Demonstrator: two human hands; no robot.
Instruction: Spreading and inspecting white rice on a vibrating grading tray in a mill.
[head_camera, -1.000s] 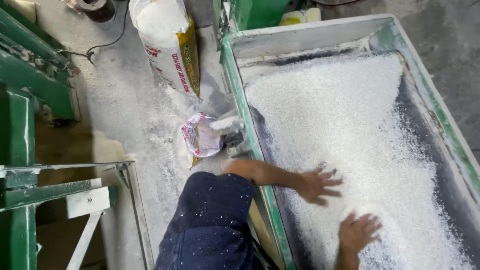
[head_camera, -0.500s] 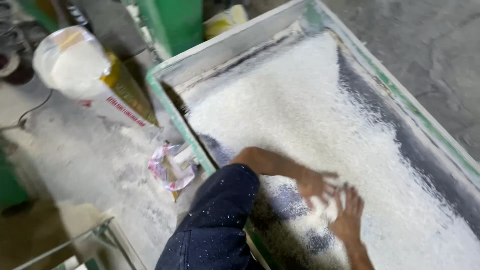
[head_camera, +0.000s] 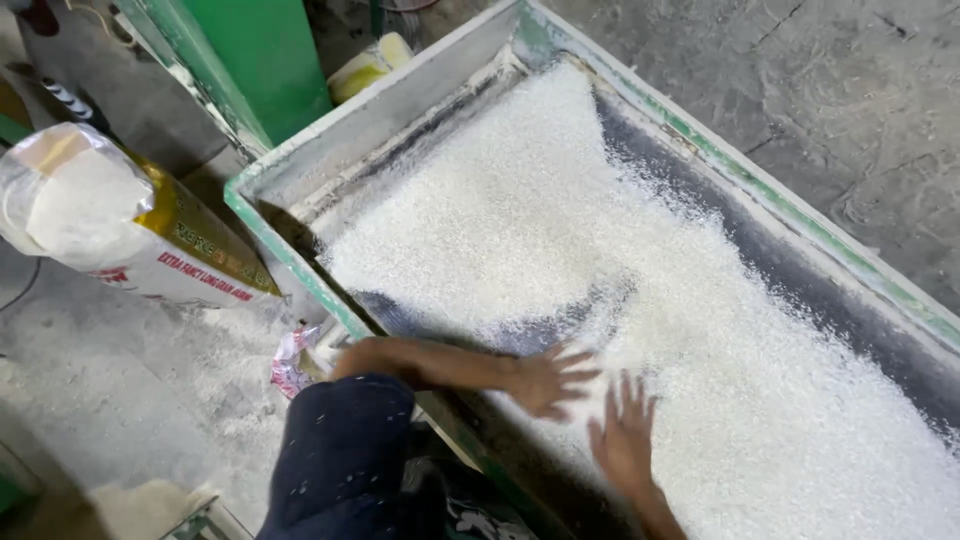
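Both the left hand (head_camera: 545, 380) and right hand (head_camera: 622, 443) lie flat, fingers (head_camera: 580, 375) spread apart, on white rice (head_camera: 600, 250) filling the green-rimmed trough (head_camera: 300, 260).

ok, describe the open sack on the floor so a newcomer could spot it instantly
Start from the big green-rimmed trough full of white grains. Left of its corner, on the dusty floor, leans a sack. It is white and gold with red print, its mouth open and lined with clear plastic showing white grain, far bigger than the small crumpled pink wrapper lying beside the trough.
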